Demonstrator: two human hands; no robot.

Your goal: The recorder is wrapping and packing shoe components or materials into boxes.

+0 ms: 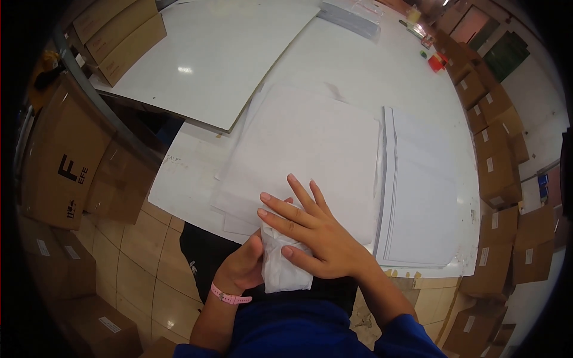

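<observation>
A small bundle wrapped in white paper (286, 271) is held just off the table's near edge, close to my body. My left hand (243, 262), with a pink band at its wrist, grips the bundle from the left and beneath; some of its fingers are hidden. Across the top of the bundle lies my right hand (313, 232), its fingers stretched out and spread. Beyond both hands is a stack of thin white sheets (310, 137) on the white table. What the wrapping contains is hidden.
A second stack of folded white sheets (421, 197) lies to the right. A white board (203, 65) covers the table's far left, with brown cartons (128, 51) on it. More cartons (498, 161) line the right wall. Small red items (437, 62) sit at the far right edge.
</observation>
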